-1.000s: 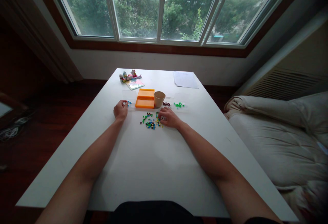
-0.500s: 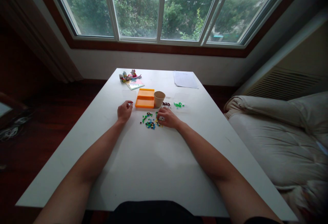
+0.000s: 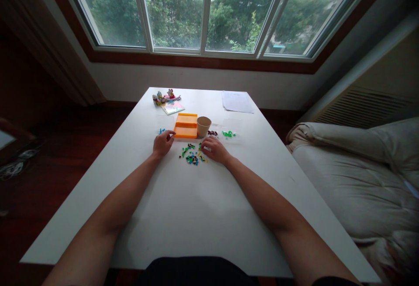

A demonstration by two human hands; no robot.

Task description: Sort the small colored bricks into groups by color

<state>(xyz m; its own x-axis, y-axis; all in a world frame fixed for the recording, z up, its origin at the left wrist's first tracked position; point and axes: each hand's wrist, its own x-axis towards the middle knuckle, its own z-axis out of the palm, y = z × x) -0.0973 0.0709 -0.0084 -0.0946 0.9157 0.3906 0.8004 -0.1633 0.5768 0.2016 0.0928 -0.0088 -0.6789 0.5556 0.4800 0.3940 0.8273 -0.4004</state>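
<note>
Lying in a loose scatter on the white desk (image 3: 196, 216), the small pieces (image 3: 192, 159), mostly green and blue with some yellow and black, occupy the middle of my view. At their right edge is my right hand (image 3: 214, 149), palm down, its fingers curled over the nearest pieces; I cannot tell whether the fingertips are apart or clamped on one. To the left of the scatter is my left hand (image 3: 164, 143), thumb and forefinger extended toward the near left corner of the orange tray (image 3: 185, 132); from here I cannot tell whether these two fingertips meet, or whether a piece lies between them.

Just beyond the left hand I see a small group of blue pieces (image 3: 162, 131). The tray lies beyond the scatter, and just beside its right edge stands a brown cup (image 3: 204, 127), upright. To the right of the cup follow a group of dark brown pieces (image 3: 212, 133) and, farther right, a group of green pieces (image 3: 228, 134).

Toward the far edge I note a multicoloured toy (image 3: 159, 99) on the left, a pastel square (image 3: 173, 107) near it, and white paper (image 3: 237, 102) on the right.
</note>
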